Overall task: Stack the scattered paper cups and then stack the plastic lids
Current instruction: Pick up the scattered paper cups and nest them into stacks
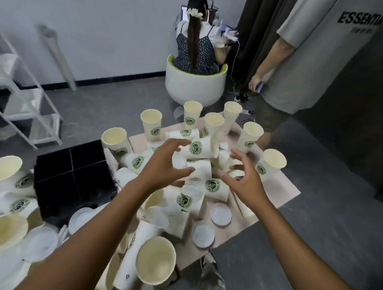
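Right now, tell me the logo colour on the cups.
Green, on the white paper cups; clearest in the head view.

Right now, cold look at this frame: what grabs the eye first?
The jumble of paper cups with green logos, some upright and many lying on their sides across the low table, with clear plastic lids scattered near its front edge. Over the middle of the pile, the left hand and right hand reach in with fingers spread, holding nothing. Behind, one person sits in a white tub chair and another stands at right.
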